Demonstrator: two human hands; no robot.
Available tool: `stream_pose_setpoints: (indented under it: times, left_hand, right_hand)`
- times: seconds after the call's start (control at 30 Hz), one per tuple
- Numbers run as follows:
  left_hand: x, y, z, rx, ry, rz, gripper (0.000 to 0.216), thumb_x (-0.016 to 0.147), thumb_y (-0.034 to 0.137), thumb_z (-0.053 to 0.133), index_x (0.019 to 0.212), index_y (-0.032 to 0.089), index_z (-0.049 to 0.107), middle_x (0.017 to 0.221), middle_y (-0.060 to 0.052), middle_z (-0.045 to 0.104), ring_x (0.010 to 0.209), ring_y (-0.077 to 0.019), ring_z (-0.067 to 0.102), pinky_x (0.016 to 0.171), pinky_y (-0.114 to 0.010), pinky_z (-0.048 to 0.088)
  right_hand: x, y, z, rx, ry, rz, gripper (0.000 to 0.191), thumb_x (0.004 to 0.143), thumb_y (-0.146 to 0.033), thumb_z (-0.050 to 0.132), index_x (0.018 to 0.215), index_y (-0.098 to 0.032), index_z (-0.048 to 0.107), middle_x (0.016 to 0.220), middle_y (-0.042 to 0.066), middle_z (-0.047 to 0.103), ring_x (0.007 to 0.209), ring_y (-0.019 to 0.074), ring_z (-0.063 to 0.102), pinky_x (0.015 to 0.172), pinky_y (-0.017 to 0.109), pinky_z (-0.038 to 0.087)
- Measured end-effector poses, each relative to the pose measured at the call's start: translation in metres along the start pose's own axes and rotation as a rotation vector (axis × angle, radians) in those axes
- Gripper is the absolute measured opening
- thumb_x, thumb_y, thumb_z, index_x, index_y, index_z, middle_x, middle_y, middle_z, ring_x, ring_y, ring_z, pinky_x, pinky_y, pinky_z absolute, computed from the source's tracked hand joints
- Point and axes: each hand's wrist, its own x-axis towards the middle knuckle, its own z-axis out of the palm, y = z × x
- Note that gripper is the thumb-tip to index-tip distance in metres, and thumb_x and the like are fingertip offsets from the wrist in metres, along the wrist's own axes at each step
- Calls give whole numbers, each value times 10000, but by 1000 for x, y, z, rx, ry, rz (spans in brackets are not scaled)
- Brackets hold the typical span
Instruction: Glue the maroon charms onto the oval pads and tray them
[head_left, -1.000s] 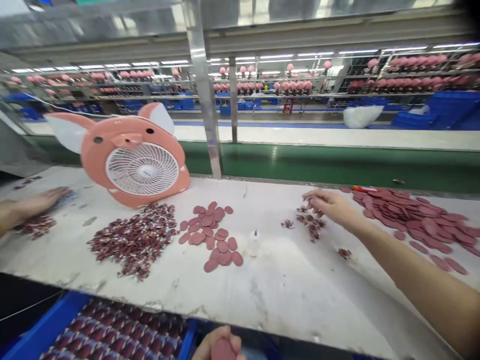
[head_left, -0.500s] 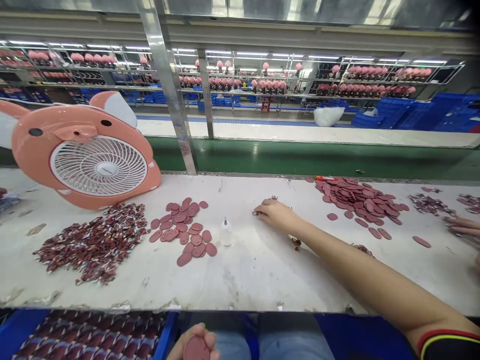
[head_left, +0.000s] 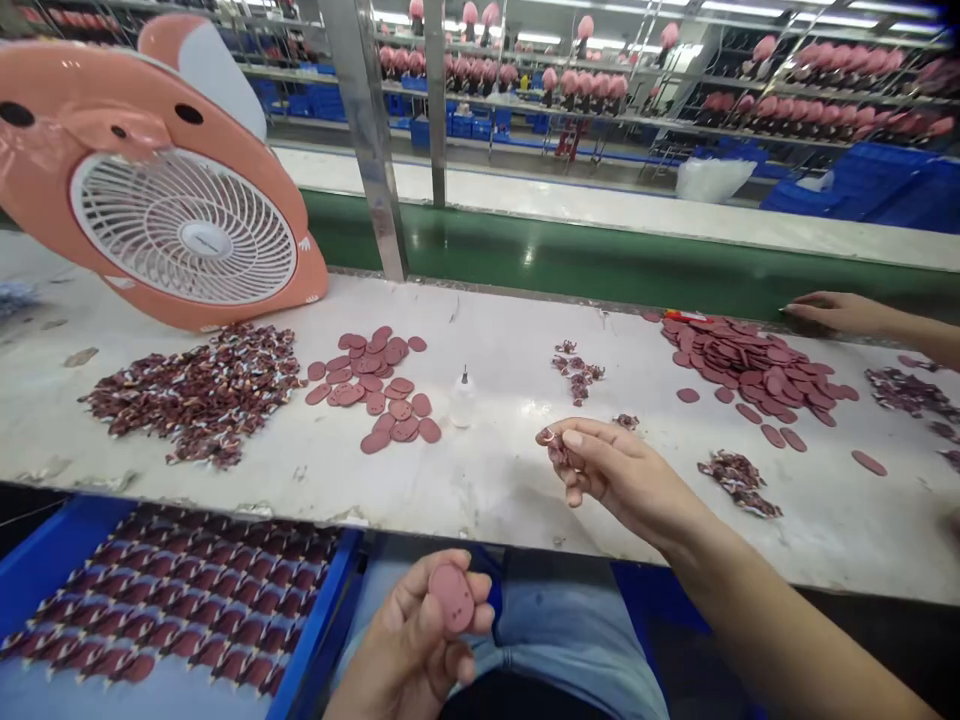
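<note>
My left hand [head_left: 420, 640] is low over my lap, fingers closed on a dark pink oval disc [head_left: 451, 597]. My right hand [head_left: 607, 470] hovers above the white table's front edge, pinching a small dark red trim piece [head_left: 553, 448]. Beyond it lies a small cluster of the same trim pieces [head_left: 576, 370]. A loose group of pink discs [head_left: 379, 385] and a small white glue bottle [head_left: 463, 400] sit in the middle of the table.
A pink animal-shaped fan [head_left: 161, 180] stands at back left beside a heap of trim pieces [head_left: 199, 390]. A blue tray [head_left: 45, 560] of finished pieces sits below the table at left. Another person's hand [head_left: 840, 312] rests by a large disc pile [head_left: 750, 365] at right.
My right hand drew back from the small cluster toward me, now pinching a trim piece. My left hand rose into view with the disc. The view tilted down.
</note>
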Motion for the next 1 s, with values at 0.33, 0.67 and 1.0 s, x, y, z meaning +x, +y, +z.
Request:
stream_pose_setpoints:
  times: [0.33, 0.67, 1.0]
  left_hand:
    - [-4, -12, -18, 25, -104, -5, 325, 643, 340, 874, 923, 206, 778, 833, -33, 755, 712, -120, 691, 516, -140, 529]
    - [-9, -15, -20, 65, -198, -18, 299, 637, 398, 868, 752, 144, 760, 626, 4, 649, 517, -51, 562, 505, -119, 510]
    - [-5, -17, -24, 66, -201, -46, 309, 639, 429, 861, 711, 151, 747, 654, -5, 668, 537, -56, 575, 511, -121, 504]
  right_hand:
    - [-41, -9, 40, 168, -343, 62, 125, 901, -235, 691, 1024, -239, 710, 964, 28, 720, 868, 126, 696, 777, 209, 573]
    - [-47, -22, 61, -351, -363, -287, 219, 855, -114, 708, 1014, -263, 725, 862, -50, 740, 743, 71, 684, 702, 120, 531]
    - [-50, -27, 58, -484, -407, -375, 180, 874, -133, 674, 1000, -258, 705, 829, -75, 739, 693, 65, 677, 661, 146, 530]
